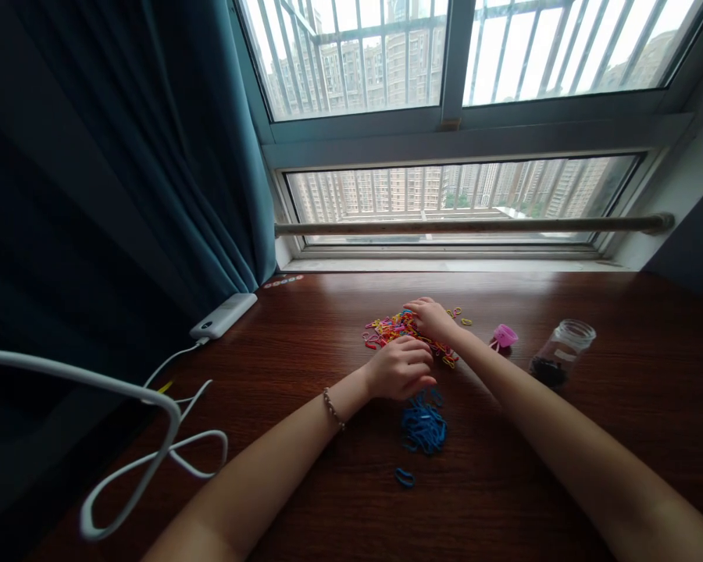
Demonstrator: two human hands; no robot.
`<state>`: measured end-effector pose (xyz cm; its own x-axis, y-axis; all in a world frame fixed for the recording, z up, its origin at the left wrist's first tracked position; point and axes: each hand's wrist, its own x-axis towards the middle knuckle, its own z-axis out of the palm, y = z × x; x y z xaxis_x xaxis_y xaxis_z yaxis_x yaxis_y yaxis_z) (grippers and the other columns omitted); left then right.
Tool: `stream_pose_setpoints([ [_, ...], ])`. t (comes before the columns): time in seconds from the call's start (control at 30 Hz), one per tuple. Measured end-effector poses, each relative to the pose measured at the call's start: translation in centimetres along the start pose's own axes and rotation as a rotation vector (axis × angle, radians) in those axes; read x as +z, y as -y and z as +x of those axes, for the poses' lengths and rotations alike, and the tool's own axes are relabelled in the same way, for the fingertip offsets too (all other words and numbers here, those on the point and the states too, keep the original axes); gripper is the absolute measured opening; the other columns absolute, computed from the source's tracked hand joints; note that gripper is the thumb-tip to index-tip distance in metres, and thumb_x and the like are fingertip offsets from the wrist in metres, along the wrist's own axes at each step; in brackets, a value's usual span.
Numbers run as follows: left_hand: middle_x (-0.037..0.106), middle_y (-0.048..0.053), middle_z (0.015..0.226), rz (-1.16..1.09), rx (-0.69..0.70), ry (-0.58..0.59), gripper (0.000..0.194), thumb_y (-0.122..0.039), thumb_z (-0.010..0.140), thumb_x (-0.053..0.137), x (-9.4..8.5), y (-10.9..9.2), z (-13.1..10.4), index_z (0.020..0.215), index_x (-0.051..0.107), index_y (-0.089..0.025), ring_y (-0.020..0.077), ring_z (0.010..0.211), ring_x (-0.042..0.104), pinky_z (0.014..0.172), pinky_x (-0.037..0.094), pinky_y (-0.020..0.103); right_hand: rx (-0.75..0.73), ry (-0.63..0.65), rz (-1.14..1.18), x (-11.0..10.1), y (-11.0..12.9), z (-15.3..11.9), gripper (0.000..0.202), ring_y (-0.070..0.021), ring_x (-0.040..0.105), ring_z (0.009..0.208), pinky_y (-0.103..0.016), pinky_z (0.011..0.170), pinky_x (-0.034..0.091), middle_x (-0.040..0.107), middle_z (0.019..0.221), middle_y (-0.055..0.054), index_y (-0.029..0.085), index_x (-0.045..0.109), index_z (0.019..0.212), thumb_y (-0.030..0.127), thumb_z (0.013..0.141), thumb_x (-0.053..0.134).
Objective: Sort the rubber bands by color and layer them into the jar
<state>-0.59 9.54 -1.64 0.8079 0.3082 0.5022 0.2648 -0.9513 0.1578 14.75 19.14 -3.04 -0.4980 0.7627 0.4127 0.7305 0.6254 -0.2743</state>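
Observation:
A loose pile of multicoloured rubber bands (390, 328), mostly red, pink, yellow and orange, lies on the brown table. My right hand (433, 318) reaches over its far side, fingers stretched down onto the bands; the undersides of its fingertips are hidden. Nearer to me, my left hand (401, 368) hovers at the pile's front edge, fingers loosely bent and thumb apart, with nothing visible in it. Just below that hand sits a heap of blue rubber bands (425, 425). One separate blue band (405, 477) lies closer to me.
Right of the pile are a small pink cup-like item (504, 336) and a clear jar (565, 347) with dark contents, tilted in view. On the left, a white power bank (226, 316) connects to a white cable (169, 417). A blue curtain (211, 156) hangs beside the window.

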Motion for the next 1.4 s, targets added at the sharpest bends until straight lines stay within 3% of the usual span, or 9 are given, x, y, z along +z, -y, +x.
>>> stream_pose_setpoints([
  [0.07,0.065,0.007,0.092,0.077,-0.148,-0.081,0.022,-0.029,0.084,0.043,-0.5,1.8,-0.7,0.081,0.063,-0.02,0.0208,0.099,0.054,0.09,0.038,0.037,0.0,0.014,0.0,0.6,-0.2,0.1,0.032,-0.0238,0.052,0.099,-0.034,0.085,0.041,0.066,0.099,-0.006,0.022,0.067,0.096,0.007,0.073,0.05],
  [0.2,0.065,0.007,0.081,0.185,-0.528,-0.381,0.03,-0.029,0.087,0.037,-0.8,5.6,-2.2,0.077,0.064,-0.019,0.0207,0.089,0.055,0.087,0.039,0.036,-0.003,0.02,0.018,0.9,-0.6,-1.0,0.03,-0.0225,0.052,0.098,-0.033,0.086,0.04,0.066,0.099,-0.004,0.023,0.069,0.088,0.006,0.073,0.049],
  [0.3,0.065,0.007,0.075,0.162,-0.667,-0.436,0.035,-0.032,0.087,0.036,-0.5,7.3,-2.7,0.071,0.064,-0.019,0.0201,0.082,0.056,0.079,0.042,0.033,-0.014,0.016,0.039,0.6,-0.7,-2.2,0.031,-0.0209,0.053,0.098,-0.032,0.087,0.04,0.065,0.099,-0.004,0.023,0.07,0.088,0.006,0.074,0.047],
  [0.6,0.066,0.005,0.072,0.084,-0.701,-0.356,0.032,-0.034,0.084,0.043,0.2,7.7,-2.9,0.067,0.066,-0.02,0.0191,0.08,0.057,0.076,0.042,0.029,-0.001,-0.122,0.25,0.6,-0.9,-4.5,0.035,-0.0218,0.055,0.096,-0.035,0.086,0.044,0.062,0.101,-0.009,0.019,0.069,0.092,0.004,0.072,0.043],
  [0.83,0.067,0.007,0.074,0.03,-0.784,-0.365,0.041,-0.037,0.087,0.035,0.3,8.1,-3.0,0.07,0.067,-0.019,0.0193,0.077,0.059,0.072,0.044,0.029,0.113,-0.34,0.466,-0.9,-0.6,-4.3,0.04,-0.0185,0.058,0.092,-0.032,0.085,0.045,0.063,0.097,-0.006,0.018,0.068,0.092,0.006,0.072,0.036],
  [0.93,0.067,0.006,0.074,0.016,-0.799,-0.368,0.042,-0.038,0.087,0.033,0.3,8.2,-3.0,0.071,0.067,-0.019,0.0189,0.073,0.059,0.069,0.044,0.029,0.127,-0.326,0.47,-1.0,-0.7,-4.3,0.041,-0.0182,0.058,0.092,-0.033,0.085,0.046,0.064,0.098,-0.006,0.019,0.068,0.092,0.006,0.072,0.036],
  [1.17,0.068,0.005,0.078,-0.009,-0.733,-0.333,0.038,-0.036,0.086,0.038,0.4,8.1,-2.8,0.069,0.068,-0.02,0.0195,0.082,0.059,0.079,0.044,0.03,0.014,-0.155,0.237,1.4,-1.0,-4.4,0.032,-0.0225,0.05,0.109,-0.044,0.096,0.037,0.065,0.103,-0.004,0.025,0.068,0.092,0.008,0.076,0.046],
  [1.27,0.068,0.006,0.078,-0.014,-0.714,-0.335,0.037,-0.034,0.085,0.039,0.3,8.0,-2.7,0.068,0.068,-0.02,0.0195,0.082,0.059,0.079,0.044,0.03,0.007,-0.193,0.285,1.1,-1.0,-4.4,0.034,-0.0206,0.055,0.103,-0.038,0.093,0.041,0.064,0.104,-0.005,0.022,0.068,0.092,0.007,0.076,0.043],
  [1.4,0.067,0.006,0.073,-0.009,-0.763,-0.362,0.038,-0.035,0.086,0.038,0.2,8.0,-2.9,0.068,0.068,-0.018,0.0193,0.078,0.059,0.074,0.044,0.029,0.109,-0.327,0.387,0.0,-0.6,-4.5,0.03,-0.0198,0.06,0.092,-0.034,0.086,0.046,0.066,0.098,-0.006,0.019,0.069,0.089,0.009,0.074,0.045],
])
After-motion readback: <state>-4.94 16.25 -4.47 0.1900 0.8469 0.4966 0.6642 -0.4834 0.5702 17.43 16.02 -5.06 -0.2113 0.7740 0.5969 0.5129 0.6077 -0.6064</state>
